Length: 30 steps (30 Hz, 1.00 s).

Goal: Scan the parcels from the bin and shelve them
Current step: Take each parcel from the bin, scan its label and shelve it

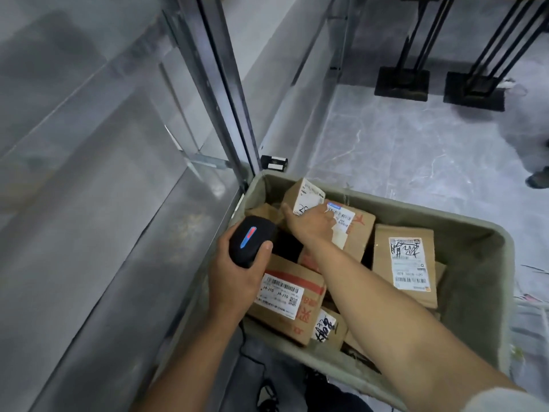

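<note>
A grey-green bin (487,292) on the floor holds several brown cardboard parcels with white labels. My left hand (237,272) grips a black handheld scanner (252,239) with a blue and red light strip, held over the bin's left rim. My right hand (309,223) reaches into the far end of the bin, its thumb and fingers spread around a small upright parcel (306,194) with a handwritten label. Beside it lies a parcel with a barcode label (353,233). A flat labelled parcel (288,295) lies below the scanner, another (407,266) at the right.
Grey metal shelving (104,173) with an upright post (231,93) runs along the left, close to the bin. Black stand bases (401,81) sit on the marble floor at the back right. A person's foot (537,179) shows at the right edge.
</note>
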Each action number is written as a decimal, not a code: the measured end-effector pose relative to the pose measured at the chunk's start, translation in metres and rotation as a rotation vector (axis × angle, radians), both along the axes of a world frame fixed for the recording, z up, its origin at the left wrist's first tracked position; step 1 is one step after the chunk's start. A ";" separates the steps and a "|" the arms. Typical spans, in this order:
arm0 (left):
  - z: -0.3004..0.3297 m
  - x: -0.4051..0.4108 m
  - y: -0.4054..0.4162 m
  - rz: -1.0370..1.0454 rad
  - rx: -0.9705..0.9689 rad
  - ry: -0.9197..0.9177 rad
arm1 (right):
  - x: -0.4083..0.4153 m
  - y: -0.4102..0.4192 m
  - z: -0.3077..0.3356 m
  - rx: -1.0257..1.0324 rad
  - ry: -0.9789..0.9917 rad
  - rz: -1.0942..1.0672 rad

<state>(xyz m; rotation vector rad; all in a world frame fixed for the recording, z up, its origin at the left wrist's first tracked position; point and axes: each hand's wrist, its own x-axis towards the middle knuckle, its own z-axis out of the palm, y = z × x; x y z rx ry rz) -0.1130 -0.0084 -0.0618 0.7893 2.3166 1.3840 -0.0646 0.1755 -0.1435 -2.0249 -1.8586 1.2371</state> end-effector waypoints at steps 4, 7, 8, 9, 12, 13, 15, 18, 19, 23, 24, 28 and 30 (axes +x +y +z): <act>-0.002 0.000 0.002 0.049 -0.022 -0.004 | -0.008 0.014 0.002 -0.055 0.043 -0.038; -0.002 -0.001 0.003 0.061 -0.024 -0.009 | -0.007 0.017 0.001 -0.062 0.067 -0.056; -0.002 -0.002 0.003 0.065 -0.013 -0.008 | -0.005 0.016 0.001 -0.048 0.070 -0.051; -0.002 -0.003 0.004 0.072 0.000 -0.004 | -0.003 0.014 0.002 -0.022 0.069 -0.038; 0.003 -0.006 0.004 0.092 0.021 0.009 | 0.006 0.003 0.011 0.130 0.080 0.053; 0.005 -0.007 0.004 0.099 0.031 0.008 | 0.008 -0.002 0.016 0.193 0.097 0.091; 0.012 -0.009 0.002 0.107 0.061 0.017 | 0.013 -0.012 0.028 0.317 0.143 0.151; 0.025 -0.009 -0.010 0.107 0.103 0.052 | 0.020 -0.029 0.049 0.473 0.168 0.245; 0.029 -0.008 -0.017 0.107 0.115 0.060 | 0.023 -0.036 0.057 0.526 0.168 0.290; 0.043 -0.006 -0.055 0.119 0.169 0.078 | 0.036 -0.068 0.084 0.758 0.146 0.460; 0.047 -0.005 -0.065 0.129 0.193 0.084 | 0.038 -0.076 0.090 0.798 0.145 0.495; 0.060 0.004 -0.110 0.150 0.258 0.097 | 0.044 -0.110 0.110 0.887 0.137 0.637; 0.066 0.007 -0.134 0.151 0.266 0.094 | 0.046 -0.128 0.118 0.928 0.139 0.702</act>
